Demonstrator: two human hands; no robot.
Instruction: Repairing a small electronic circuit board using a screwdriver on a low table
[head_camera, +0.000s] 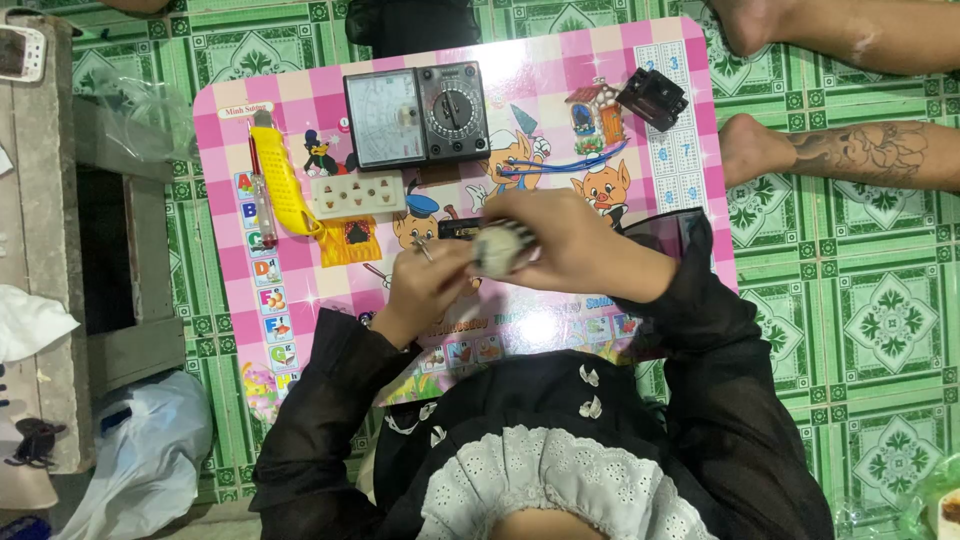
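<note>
A: From the head camera, what do the hands hold?

B: The right hand (575, 245) is closed around a small round whitish part (497, 250), near the middle of the pink cartoon table (640, 60). The left hand (425, 280) pinches a thin metal piece (424, 247) just left of that part.

A: And farther off?

B: An analog multimeter (416, 115) lies at the far edge, a white socket strip (358, 195) nearer, a yellow tester screwdriver (280, 180) to the left, a black plug (652, 97) far right.
</note>
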